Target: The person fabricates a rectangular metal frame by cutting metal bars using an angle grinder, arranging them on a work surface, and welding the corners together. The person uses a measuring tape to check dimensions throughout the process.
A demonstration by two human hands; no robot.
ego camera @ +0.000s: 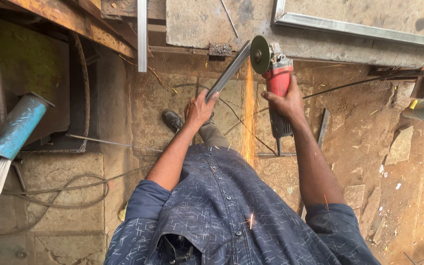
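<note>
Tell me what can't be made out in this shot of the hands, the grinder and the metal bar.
Head view only:
- Contact spot where the grinder disc meets the metal bar: hidden by spark glare.
- Right hand palm and the switch: wrapped around the grinder body.
- Left hand fingertips: curled under the bar.
- Blue tube of rods: contents partly cut off at the left edge.

Right hand (284, 102) holds a red angle grinder (273, 78) (sparks falling) against a steel bar (227, 72) in the left hand (198, 109).
</note>
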